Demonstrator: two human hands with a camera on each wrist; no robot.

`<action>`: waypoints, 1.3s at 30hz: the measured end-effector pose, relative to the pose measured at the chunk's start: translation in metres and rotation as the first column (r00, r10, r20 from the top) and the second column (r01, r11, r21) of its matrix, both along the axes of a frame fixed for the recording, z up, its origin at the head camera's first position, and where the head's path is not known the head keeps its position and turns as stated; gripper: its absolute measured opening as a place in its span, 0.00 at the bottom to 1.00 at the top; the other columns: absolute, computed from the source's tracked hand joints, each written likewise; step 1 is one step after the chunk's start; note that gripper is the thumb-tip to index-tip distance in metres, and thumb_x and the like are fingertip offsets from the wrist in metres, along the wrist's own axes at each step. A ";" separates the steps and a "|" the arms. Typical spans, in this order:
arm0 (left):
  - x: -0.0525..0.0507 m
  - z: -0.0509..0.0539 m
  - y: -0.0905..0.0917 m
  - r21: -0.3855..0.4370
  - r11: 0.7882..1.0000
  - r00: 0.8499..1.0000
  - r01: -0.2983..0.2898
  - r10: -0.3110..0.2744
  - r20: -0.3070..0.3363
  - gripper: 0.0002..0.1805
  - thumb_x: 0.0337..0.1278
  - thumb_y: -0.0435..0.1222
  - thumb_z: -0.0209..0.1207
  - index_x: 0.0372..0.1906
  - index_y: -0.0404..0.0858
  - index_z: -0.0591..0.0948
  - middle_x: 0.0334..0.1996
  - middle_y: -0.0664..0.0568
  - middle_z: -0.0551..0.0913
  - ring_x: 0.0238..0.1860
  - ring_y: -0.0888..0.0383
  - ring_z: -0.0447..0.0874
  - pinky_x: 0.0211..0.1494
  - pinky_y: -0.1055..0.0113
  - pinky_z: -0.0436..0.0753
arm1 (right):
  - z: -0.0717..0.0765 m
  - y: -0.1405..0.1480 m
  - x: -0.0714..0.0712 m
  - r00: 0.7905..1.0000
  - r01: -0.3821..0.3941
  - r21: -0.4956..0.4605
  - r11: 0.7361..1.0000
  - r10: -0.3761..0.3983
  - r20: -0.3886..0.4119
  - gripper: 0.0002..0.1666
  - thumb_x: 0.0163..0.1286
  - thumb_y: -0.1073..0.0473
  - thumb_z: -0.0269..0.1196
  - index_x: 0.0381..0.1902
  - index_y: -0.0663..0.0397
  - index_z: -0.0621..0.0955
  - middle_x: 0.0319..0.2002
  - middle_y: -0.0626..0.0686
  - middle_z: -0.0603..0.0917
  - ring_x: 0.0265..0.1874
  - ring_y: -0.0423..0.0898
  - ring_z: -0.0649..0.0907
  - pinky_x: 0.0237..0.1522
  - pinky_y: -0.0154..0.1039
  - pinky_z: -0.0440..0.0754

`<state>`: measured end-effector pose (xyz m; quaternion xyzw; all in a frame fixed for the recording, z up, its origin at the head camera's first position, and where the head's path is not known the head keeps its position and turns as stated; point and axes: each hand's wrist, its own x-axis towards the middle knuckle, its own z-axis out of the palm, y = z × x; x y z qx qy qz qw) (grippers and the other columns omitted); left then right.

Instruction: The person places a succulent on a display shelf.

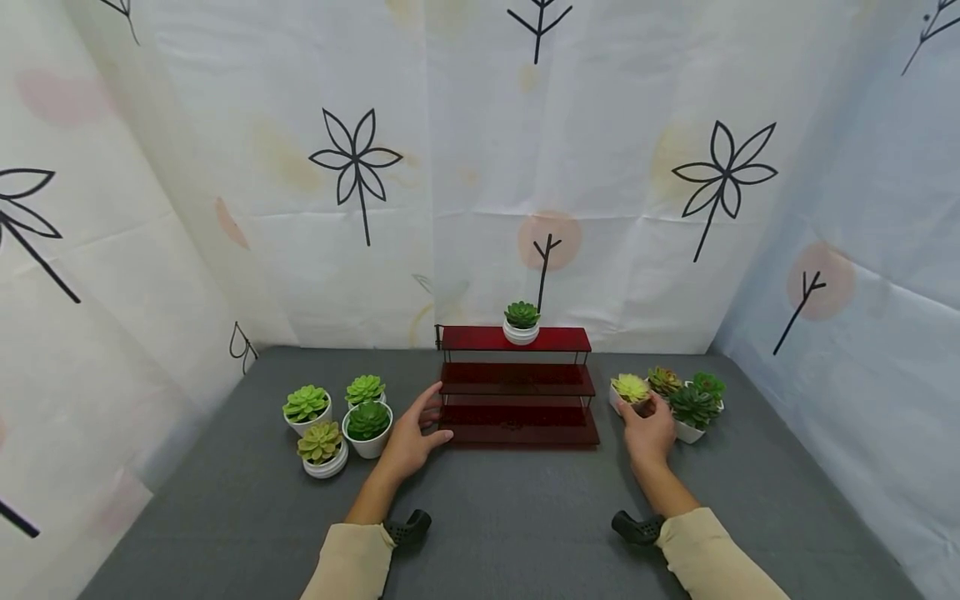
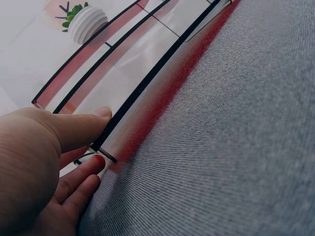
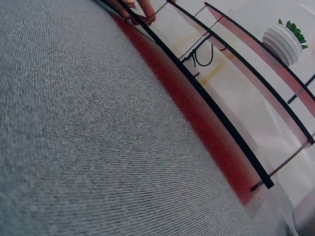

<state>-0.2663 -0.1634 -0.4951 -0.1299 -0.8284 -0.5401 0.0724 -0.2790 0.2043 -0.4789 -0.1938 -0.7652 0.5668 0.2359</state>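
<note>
A dark red three-tier shelf (image 1: 517,379) with thin metal supports stands at the back middle of the table. My left hand (image 1: 411,437) holds its left end. In the left wrist view the thumb (image 2: 83,129) lies against the lowest tier's edge, with other fingers at the side. On the top tier sits a green potted succulent (image 1: 521,323) in a ribbed white pot. At the right, my right hand (image 1: 649,429) pinches a yellow-green potted succulent (image 1: 628,390), next to the shelf. The fingers partly cover its pot. The right wrist view does not show this grip.
Several potted succulents cluster on the left, among them a dark green one (image 1: 367,421) and a yellowish one (image 1: 321,448). Beyond my right hand stand a reddish succulent (image 1: 663,381) and a dark green one (image 1: 693,408). Patterned cloth walls (image 1: 480,167) surround the grey tabletop (image 1: 517,517).
</note>
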 end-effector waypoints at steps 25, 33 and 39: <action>0.003 0.003 0.001 -0.002 1.000 1.000 -0.007 0.007 0.001 0.45 0.53 0.27 0.68 0.75 0.47 0.61 0.61 0.41 0.74 0.57 0.43 0.76 0.61 0.46 0.72 | 0.043 -0.015 -0.022 0.995 0.007 -0.006 1.000 -0.008 -0.103 0.32 0.66 0.58 0.66 0.65 0.62 0.71 0.58 0.62 0.77 0.58 0.54 0.75 0.53 0.49 0.76; 0.003 0.003 0.002 -0.007 1.000 1.000 -0.007 0.007 -0.009 0.45 0.52 0.27 0.68 0.74 0.45 0.62 0.60 0.40 0.74 0.57 0.43 0.76 0.61 0.46 0.72 | 0.052 -0.017 -0.025 0.993 -0.004 0.000 1.000 0.004 -0.116 0.33 0.67 0.54 0.66 0.66 0.60 0.70 0.58 0.60 0.77 0.56 0.53 0.76 0.50 0.48 0.79; 0.003 0.004 0.002 -0.003 1.000 1.000 -0.010 0.010 -0.006 0.45 0.52 0.26 0.68 0.74 0.47 0.62 0.61 0.41 0.74 0.57 0.43 0.76 0.61 0.46 0.72 | 0.057 -0.020 -0.029 0.988 -0.021 -0.018 1.000 0.018 -0.153 0.34 0.66 0.55 0.67 0.66 0.61 0.70 0.59 0.60 0.77 0.57 0.52 0.76 0.53 0.47 0.78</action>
